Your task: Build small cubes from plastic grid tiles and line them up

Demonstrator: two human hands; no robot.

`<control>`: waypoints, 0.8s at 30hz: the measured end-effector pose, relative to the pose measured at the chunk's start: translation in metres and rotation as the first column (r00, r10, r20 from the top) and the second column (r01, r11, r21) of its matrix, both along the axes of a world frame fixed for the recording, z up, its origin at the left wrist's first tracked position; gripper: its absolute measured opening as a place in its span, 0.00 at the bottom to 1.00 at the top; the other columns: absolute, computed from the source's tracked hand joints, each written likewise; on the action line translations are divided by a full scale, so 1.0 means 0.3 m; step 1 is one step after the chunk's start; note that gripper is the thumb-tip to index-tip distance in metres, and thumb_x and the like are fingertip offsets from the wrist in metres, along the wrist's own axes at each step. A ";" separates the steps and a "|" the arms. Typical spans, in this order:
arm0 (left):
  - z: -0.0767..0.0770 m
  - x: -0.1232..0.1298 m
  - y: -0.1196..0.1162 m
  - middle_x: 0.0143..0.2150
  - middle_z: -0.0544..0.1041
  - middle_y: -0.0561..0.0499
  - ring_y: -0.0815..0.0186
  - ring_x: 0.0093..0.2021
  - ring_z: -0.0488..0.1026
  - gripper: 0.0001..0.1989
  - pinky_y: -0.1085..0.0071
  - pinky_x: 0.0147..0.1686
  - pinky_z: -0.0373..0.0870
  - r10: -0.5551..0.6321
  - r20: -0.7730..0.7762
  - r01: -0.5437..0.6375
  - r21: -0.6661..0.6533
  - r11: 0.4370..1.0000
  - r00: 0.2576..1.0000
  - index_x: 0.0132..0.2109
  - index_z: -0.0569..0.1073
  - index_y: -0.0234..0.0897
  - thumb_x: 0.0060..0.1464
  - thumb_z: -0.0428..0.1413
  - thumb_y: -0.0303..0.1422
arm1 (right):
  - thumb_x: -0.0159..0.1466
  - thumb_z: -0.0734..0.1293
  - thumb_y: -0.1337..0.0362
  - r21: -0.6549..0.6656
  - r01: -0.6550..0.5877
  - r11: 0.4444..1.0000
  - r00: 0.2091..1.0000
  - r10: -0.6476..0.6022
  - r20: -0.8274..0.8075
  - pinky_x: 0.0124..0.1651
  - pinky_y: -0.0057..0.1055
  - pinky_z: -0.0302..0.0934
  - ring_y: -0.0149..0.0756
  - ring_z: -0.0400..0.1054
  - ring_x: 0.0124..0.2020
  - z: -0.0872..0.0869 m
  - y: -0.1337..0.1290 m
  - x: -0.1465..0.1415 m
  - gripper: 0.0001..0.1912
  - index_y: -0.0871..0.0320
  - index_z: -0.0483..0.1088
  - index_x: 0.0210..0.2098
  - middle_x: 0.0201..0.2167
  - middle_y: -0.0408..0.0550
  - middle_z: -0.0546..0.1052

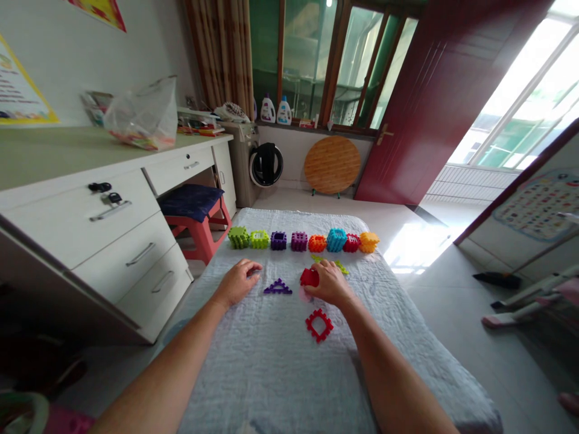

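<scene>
My right hand [332, 283] is closed on a red building piece [309, 277], held at or just above the cloth. Part of that piece is hidden by my fingers. Close beyond this hand lie yellow-green pieces [341, 266], partly covered by it. Nearer to me a red notched frame [319, 325] with a hole in its middle lies flat. My left hand [239, 282] rests on the cloth with nothing in it, its fingers loosely bent and thumb apart. To its right is a purple triangular piece [277, 287].
Several built cubes stand in a row along the far end of the cloth-covered surface [271, 374], from a green one [239, 237] to an orange-yellow one [369, 242]. A white desk [108, 241] and a red stool [203, 232] are at left. Behind stands a round wooden board [332, 164].
</scene>
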State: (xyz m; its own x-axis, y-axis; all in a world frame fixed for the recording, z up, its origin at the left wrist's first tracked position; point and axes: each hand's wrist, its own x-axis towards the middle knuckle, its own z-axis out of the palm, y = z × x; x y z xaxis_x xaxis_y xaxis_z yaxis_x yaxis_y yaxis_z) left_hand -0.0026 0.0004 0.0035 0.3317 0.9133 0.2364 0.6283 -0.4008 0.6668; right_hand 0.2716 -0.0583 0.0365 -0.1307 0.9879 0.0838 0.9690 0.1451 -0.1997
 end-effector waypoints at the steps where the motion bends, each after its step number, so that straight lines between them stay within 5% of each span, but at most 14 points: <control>1: 0.001 0.000 0.000 0.39 0.73 0.49 0.63 0.39 0.72 0.12 0.67 0.43 0.70 0.001 0.004 -0.001 0.001 1.000 1.000 0.40 0.75 0.38 0.49 0.53 0.35 | 0.52 0.70 0.52 -0.004 -0.001 1.000 1.000 0.002 0.008 0.46 0.35 0.54 0.43 0.62 0.43 -0.001 0.000 -0.003 0.22 0.59 0.70 0.41 0.40 0.52 0.70; 13: 0.004 0.000 -0.001 0.39 0.73 0.49 0.62 0.39 0.73 0.12 0.67 0.43 0.70 0.003 0.010 -0.003 -0.014 1.000 1.000 0.40 0.75 0.39 0.48 0.53 0.35 | 0.49 0.71 0.48 -0.011 0.019 1.000 1.000 -0.019 0.020 0.47 0.39 0.55 0.48 0.60 0.48 0.029 -0.001 -0.001 0.32 0.59 0.68 0.48 0.46 0.55 0.69; 24: 0.016 0.003 -0.005 0.37 0.73 0.50 0.63 0.38 0.72 0.12 0.67 0.42 0.70 0.011 0.022 -0.011 -0.016 1.000 1.000 0.39 0.76 0.39 0.47 0.53 0.36 | 0.49 0.71 0.51 -0.057 0.023 0.998 0.998 -0.019 0.057 0.43 0.35 0.55 0.44 0.63 0.42 0.015 0.013 -0.021 0.23 0.60 0.71 0.39 0.39 0.52 0.71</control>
